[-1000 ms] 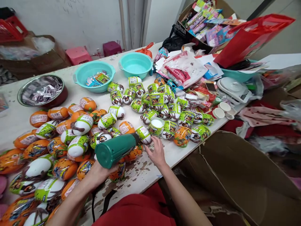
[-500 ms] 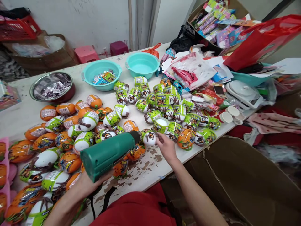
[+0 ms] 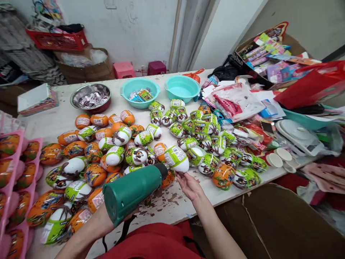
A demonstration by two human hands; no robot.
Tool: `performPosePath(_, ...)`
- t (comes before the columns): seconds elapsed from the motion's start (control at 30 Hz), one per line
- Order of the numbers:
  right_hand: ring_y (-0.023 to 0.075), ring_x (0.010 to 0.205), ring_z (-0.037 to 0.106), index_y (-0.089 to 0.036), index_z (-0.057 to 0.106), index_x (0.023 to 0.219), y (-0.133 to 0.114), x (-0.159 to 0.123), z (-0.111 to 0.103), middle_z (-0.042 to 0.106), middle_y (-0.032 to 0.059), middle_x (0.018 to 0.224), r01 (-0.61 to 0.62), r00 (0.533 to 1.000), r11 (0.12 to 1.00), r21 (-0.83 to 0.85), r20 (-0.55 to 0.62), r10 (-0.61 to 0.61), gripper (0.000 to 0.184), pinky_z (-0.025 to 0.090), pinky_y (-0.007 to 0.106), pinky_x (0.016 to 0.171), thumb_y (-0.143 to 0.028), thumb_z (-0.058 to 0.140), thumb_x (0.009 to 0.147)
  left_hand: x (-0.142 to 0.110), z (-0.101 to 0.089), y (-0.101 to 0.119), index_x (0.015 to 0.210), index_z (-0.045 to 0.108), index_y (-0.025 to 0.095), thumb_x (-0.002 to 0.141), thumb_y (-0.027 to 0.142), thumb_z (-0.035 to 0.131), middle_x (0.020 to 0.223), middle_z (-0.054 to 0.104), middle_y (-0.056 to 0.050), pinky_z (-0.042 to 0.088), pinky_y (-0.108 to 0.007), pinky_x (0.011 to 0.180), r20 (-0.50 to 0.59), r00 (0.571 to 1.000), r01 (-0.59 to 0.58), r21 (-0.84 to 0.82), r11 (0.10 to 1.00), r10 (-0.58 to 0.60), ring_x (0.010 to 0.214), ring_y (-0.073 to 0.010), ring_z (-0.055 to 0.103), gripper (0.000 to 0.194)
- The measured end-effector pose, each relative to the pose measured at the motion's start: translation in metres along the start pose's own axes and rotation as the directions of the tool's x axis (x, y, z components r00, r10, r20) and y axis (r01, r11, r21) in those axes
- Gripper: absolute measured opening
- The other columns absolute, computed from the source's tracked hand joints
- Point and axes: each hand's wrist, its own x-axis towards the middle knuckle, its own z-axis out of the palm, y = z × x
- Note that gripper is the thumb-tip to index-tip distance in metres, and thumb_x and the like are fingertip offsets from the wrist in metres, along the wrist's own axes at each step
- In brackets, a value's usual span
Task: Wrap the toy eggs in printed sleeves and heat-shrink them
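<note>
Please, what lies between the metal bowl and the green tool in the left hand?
In the head view, orange eggs and green-white eggs lie crowded there.

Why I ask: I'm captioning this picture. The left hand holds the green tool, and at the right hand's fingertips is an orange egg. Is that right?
Not quite: the egg at the right hand's fingertips is white with a green label, not orange, as the head view shows. The left hand does hold the green tool.

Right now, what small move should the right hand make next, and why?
I'd probably rotate the green-wrapped white egg slightly with the right hand, which touches its lower end, because the black nozzle of the green heat gun appears aimed at only one side.
</note>
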Motion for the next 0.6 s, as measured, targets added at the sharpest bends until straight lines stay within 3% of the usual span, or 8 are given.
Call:
performPosePath(0.17,0.0148,0.055,0.066,-0.013,0.069,0.079,-0.004,-0.01,0.002,0.069,0.005,0.065,0.064,0.986,0.946,-0.318,0.168,-0.011,0.022,0.057,0.021,0.052,-0.02,0.082,0.063,-0.002,-0.009,-0.011,0.085,0.075,0.02,0.065,0.041,0.075,0.092,0.076,-0.006,0.051,-0.039,0.09,-0.034,0.988,0.133,-0.311,0.941,-0.151,0.091,-0.0284,0.066,0.03)
performPosePath(0.23,0.0153,0.051,0.064,-0.012,0.069,0.081,-0.01,-0.012,0.005,0.068,0.0045,0.063,0.083,0.975,0.909,-0.409,0.224,0.012,0.03,0.055,0.022,0.047,-0.024,0.085,0.058,0.0,-0.015,-0.009,0.089,0.073,0.017,0.066,0.037,0.073,0.089,0.074,-0.006,0.053,-0.035,0.08,-0.063,0.983,0.13,-0.429,0.894,-0.173,0.082,-0.0248,0.065,0.03)
performPosePath(0.33,0.0164,0.054,0.065,-0.013,0.069,0.08,-0.017,-0.009,0.017,0.07,0.0057,0.07,0.102,0.971,0.907,-0.409,0.239,-0.001,0.033,0.056,0.023,0.047,-0.025,0.086,0.055,-0.004,-0.025,-0.008,0.078,0.071,0.015,0.063,0.031,0.072,0.068,0.067,-0.002,0.049,-0.029,0.062,-0.078,0.972,0.162,-0.46,0.873,-0.222,0.062,-0.0178,0.058,0.022)
performPosePath(0.47,0.0168,0.059,0.066,-0.013,0.068,0.079,-0.018,0.009,0.054,0.07,0.0067,0.069,0.177,0.967,0.909,-0.378,0.236,-0.091,0.029,0.057,0.024,0.052,-0.026,0.084,0.059,-0.019,-0.037,-0.014,0.072,0.07,0.015,0.06,0.031,0.074,0.063,0.065,0.0,0.049,-0.029,0.061,-0.059,0.953,0.236,-0.469,0.851,-0.297,0.059,-0.0167,0.056,0.02)
performPosePath(0.6,0.017,0.061,0.067,-0.014,0.069,0.088,0.0,0.03,0.108,0.068,0.0038,0.067,0.275,0.951,0.894,-0.353,0.235,-0.2,0.029,0.057,0.024,0.054,-0.028,0.079,0.064,-0.023,-0.046,-0.009,0.081,0.072,0.016,0.058,0.042,0.077,0.068,0.069,-0.003,0.053,-0.031,0.058,-0.187,0.944,0.142,-0.511,0.848,-0.271,0.06,-0.0202,0.06,0.035)
